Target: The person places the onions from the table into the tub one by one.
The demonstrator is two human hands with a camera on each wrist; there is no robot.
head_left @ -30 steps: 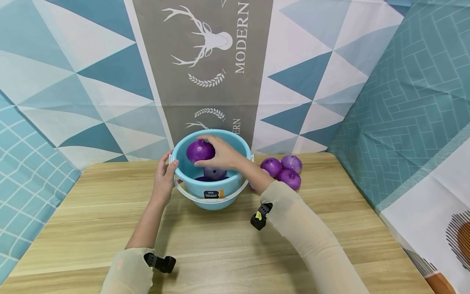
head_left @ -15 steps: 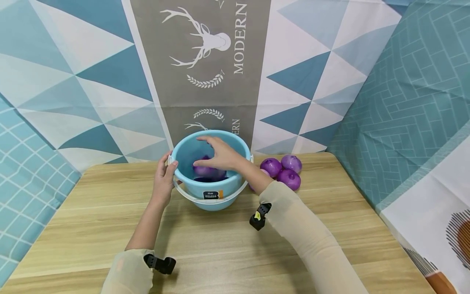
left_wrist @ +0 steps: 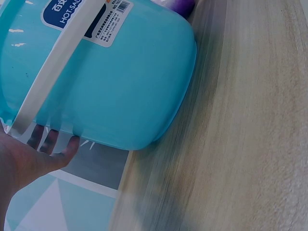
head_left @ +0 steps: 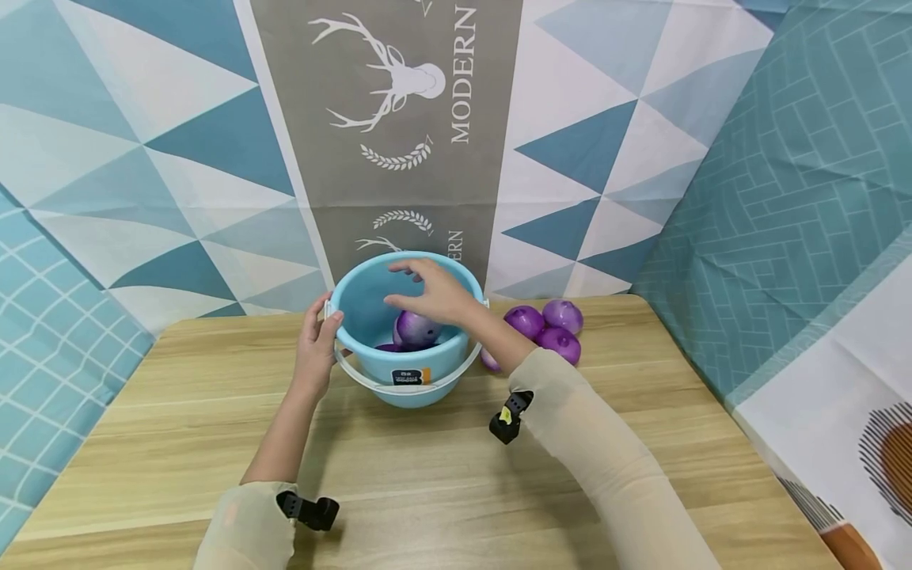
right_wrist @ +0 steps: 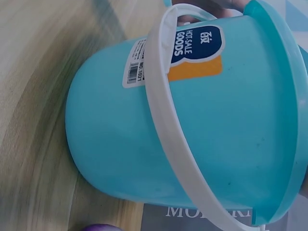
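Note:
A light blue bucket (head_left: 435, 372) stands upright on the table, its white handle (head_left: 370, 383) hanging down at the front. Purple onions (head_left: 419, 328) lie inside it, the lower ones partly hidden by the front wall. My left hand (head_left: 317, 342) holds the bucket's left side at the rim, thumb over the edge and fingers along the outside, as the left wrist view (left_wrist: 29, 154) also shows from below. Above the bucket's opening, my right hand (head_left: 440, 296) hovers with fingers and thumb spread and nothing between them.
Several more purple onions (head_left: 560, 345) sit together on the wooden table (head_left: 399, 483) just right of the bucket, one partly behind the right forearm. A patterned cloth wall (head_left: 584, 158) rises directly behind the bucket.
My right hand held an onion over the bucket and let it go. The onion dropped onto the others inside, and the hand lifted slightly. My left hand kept its place on the rim.

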